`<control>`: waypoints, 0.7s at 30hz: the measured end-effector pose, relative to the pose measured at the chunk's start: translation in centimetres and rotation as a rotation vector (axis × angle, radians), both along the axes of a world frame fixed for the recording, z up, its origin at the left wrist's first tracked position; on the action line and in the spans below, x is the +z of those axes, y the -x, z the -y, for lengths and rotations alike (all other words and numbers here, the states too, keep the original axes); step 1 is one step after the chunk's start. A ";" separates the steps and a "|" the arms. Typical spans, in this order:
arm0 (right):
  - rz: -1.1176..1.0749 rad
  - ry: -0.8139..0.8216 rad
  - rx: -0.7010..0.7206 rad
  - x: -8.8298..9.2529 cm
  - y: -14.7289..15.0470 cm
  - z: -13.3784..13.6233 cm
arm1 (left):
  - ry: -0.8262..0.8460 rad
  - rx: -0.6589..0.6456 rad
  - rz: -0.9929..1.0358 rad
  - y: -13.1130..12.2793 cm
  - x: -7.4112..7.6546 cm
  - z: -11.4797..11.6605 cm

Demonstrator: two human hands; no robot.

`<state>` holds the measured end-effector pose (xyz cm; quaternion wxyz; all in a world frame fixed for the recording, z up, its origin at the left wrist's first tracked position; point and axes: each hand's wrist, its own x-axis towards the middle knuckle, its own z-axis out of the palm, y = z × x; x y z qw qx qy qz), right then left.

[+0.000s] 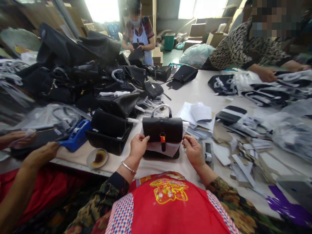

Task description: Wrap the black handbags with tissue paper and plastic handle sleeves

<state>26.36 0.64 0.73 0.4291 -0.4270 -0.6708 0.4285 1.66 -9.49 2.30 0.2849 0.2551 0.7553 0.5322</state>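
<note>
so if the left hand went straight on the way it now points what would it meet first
The left hand would most likely meet the smooth black leather-look handbag near its left edge; they may already touch, depth is unclear.

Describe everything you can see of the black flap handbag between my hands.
The black flap handbag looks like smooth leather and sits on the pale table, front toward you. Its top handle arches up, mostly in pale wrapping. The flap is down; a narrow black strap hangs at its centre, with a red-and-yellow piece on it. A white sheet shows below the flap. Left hand and right hand pinch at its side edges; exact contact is unclear.
</note>
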 end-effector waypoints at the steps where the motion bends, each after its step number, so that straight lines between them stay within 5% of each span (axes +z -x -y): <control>1: -0.015 0.037 -0.018 -0.3 0.1 -0.1 | -0.004 0.012 0.050 0.0 0.0 0.0; 10: -0.137 0.213 0.175 -2.0 0.6 -1.4 | -0.022 -0.026 0.210 -0.4 0.4 0.0; 15: -0.159 0.330 0.190 -3.6 0.9 -1.5 | 0.036 -0.068 -0.046 0.0 0.2 0.3; 21: -0.109 0.305 0.077 -3.7 1.7 -1.8 | 0.001 -0.128 -0.372 0.7 1.7 0.5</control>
